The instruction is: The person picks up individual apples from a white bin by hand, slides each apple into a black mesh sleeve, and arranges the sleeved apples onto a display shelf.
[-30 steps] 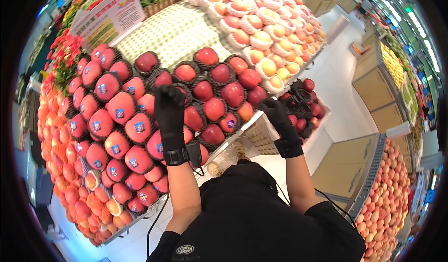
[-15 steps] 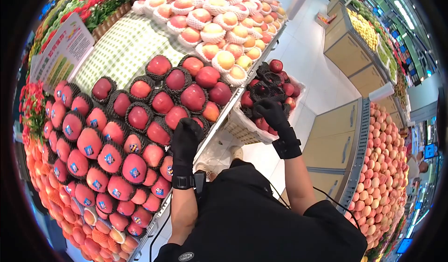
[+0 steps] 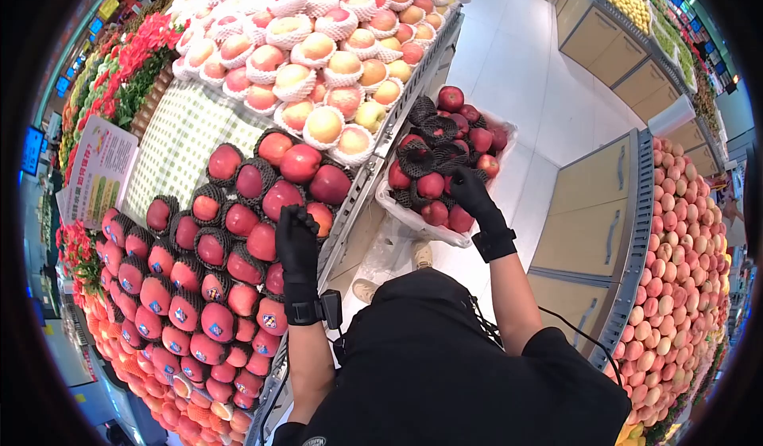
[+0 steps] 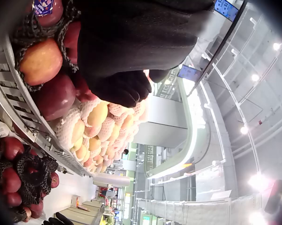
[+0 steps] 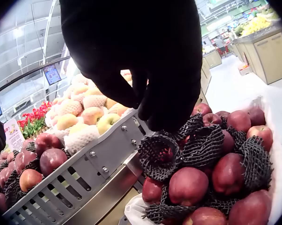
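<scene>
My left hand [image 3: 299, 243], in a black glove, hovers over the dark red apples [image 3: 284, 198] near the display's front edge. Its fingers [image 4: 122, 88] hang loosely bent with nothing visible in them. The right hand [image 3: 474, 195], gloved alike, hangs over a crate [image 3: 384, 199] lined with clear plastic. Red apples [image 5: 188, 186] and loose black foam nets [image 5: 203, 146] fill this crate. Seen from the right wrist, the loosely bent fingers [image 5: 166, 110] are right above the nets, and no fruit shows in the grasp.
A slotted metal rail [image 3: 350, 207] edges the display. Peaches in white foam nets [image 3: 296, 80] stand beyond the apples, beside a checked cloth [image 3: 187, 144] and a printed sign [image 3: 99, 164]. Wooden cabinets [image 3: 584, 207] with more peaches [image 3: 668, 271] stand right of the aisle floor [image 3: 548, 72].
The head view has turned right, bringing the crate fully into sight. The left hand has drawn from the middle of the apples toward the front edge; the right hand is now over the crate.
</scene>
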